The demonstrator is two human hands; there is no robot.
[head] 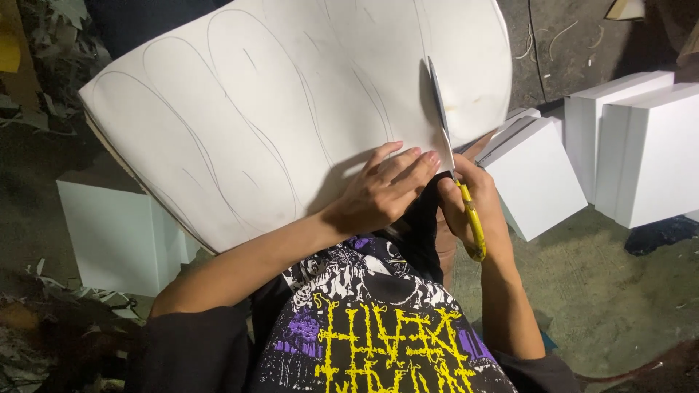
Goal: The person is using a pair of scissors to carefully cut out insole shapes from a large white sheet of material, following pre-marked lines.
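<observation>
The fingers (416, 161) of the left hand (382, 191) lie stretched out and close together, flat on the near edge of a large white sheet (284, 102); they press on it rather than curl round it, and whether the thumb grips the sheet from beneath cannot be told. The right hand (470, 200) is closed round the yellow handles of a pair of scissors (455, 175), its fingers wrapped through and about the loops, just beside the left fingertips. The scissor blades point away from the person and stand in the sheet, in a cut that runs up from its near edge; how far apart the blades are cannot be made out. The sheet is held up over the lap, bowed, and bears long looping pencil outlines side by side across its face. Below the hands shows a black shirt (378, 327) with a yellow and purple print. On the floor to the right stand white boxes (641, 145), one of them tilted and near the right hand; another white box (116, 233) sits at the left, partly under the sheet. Scraps and cuttings (44, 44) lie on the ground along the left side.
</observation>
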